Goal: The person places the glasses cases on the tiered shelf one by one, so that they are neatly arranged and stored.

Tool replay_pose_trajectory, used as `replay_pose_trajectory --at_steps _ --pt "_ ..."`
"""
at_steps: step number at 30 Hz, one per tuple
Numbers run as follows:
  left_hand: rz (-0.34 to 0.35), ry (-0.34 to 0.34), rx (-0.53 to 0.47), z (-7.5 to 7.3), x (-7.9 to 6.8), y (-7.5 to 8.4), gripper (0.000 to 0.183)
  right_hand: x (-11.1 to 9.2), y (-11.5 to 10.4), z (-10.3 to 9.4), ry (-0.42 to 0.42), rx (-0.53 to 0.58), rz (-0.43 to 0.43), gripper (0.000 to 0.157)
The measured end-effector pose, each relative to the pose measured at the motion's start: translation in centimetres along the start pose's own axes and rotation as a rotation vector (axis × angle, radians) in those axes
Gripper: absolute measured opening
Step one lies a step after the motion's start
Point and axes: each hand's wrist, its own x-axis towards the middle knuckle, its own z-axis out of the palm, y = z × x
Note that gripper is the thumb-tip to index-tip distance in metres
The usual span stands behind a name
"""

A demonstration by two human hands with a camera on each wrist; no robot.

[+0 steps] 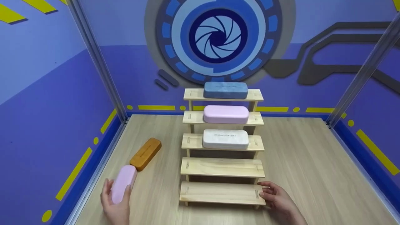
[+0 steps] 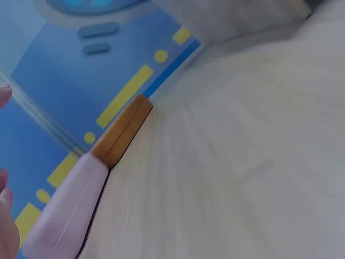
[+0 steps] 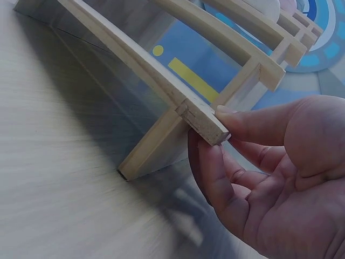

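Note:
My left hand (image 1: 116,200) is spread about the near end of a pink glasses case (image 1: 124,182), thumb on one side and fingers on the other. That case lies on the table; in the left wrist view, the visible fingertips stand apart from the pink case (image 2: 67,210). A brown glasses case (image 1: 146,154) touches its far end. With thumb and fingers, my right hand (image 1: 278,198) pinches the right end of the lowest board of a wooden stepped rack (image 1: 222,192). The right wrist view shows the right hand (image 3: 269,172) gripping the board's corner (image 3: 202,121).
The rack's upper steps hold a blue case (image 1: 225,90), a pink case (image 1: 226,114) and a white case (image 1: 225,139), one per step. Nothing lies on the two lowest steps. Printed walls with metal corner posts (image 1: 97,56) enclose the wooden table (image 1: 312,162).

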Motion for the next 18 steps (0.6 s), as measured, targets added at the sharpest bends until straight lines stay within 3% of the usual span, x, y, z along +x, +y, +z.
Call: replay_pose_trajectory --at_steps 3,7,13,18 --pt "-0.012 0.065 -0.004 -0.8 0.5 -0.6 0.079 0.0 0.0 -0.1 -0.02 -0.002 -0.023 0.055" --pt "-0.064 0.089 -0.01 -1.8 1.0 -1.5 0.08 0.0 0.1 -0.1 -0.023 0.005 -0.024 0.057" --pt "-0.1 0.082 -0.015 -2.5 1.6 -3.2 0.085 0.0 0.1 -0.1 -0.026 0.048 -0.006 0.049" --pt "-0.15 0.008 0.027 -2.5 1.9 -4.2 0.092 0.1 0.2 -0.1 -0.044 0.065 -0.02 0.043"
